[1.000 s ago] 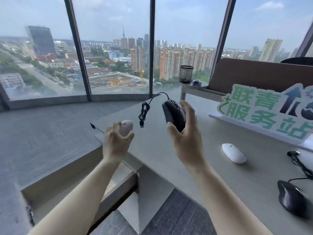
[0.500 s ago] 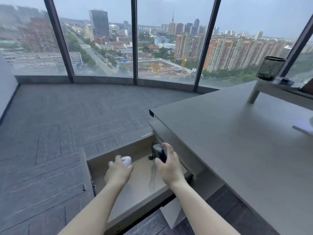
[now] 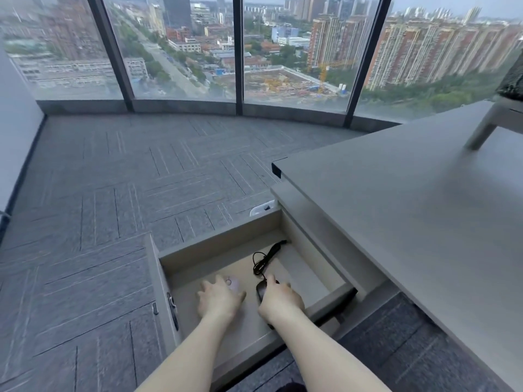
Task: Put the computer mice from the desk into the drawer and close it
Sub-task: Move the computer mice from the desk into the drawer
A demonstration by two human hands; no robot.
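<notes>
The drawer (image 3: 162,278) stands pulled out to the left of the grey desk (image 3: 410,207), and both my hands are down inside it. My left hand (image 3: 219,300) holds the white mouse (image 3: 233,284) low on the drawer floor; only the mouse's front shows past my fingers. My right hand (image 3: 280,301) grips the black mouse (image 3: 260,291), also down on the floor of the drawer. Its black cable (image 3: 266,258) lies coiled toward the drawer's back right corner. No other mice are in view.
A metal fitting (image 3: 172,309) sticks out on the drawer's left outer side. The leg of a desk riser (image 3: 481,131) and a mesh cup (image 3: 512,77) are at the far right. Grey carpet (image 3: 127,179) spreads left, up to the floor-to-ceiling windows.
Both hands have carried the mice from above the desk down into the open drawer and lowered them to its floor. The cable now lies in the drawer. My view has swung left.
</notes>
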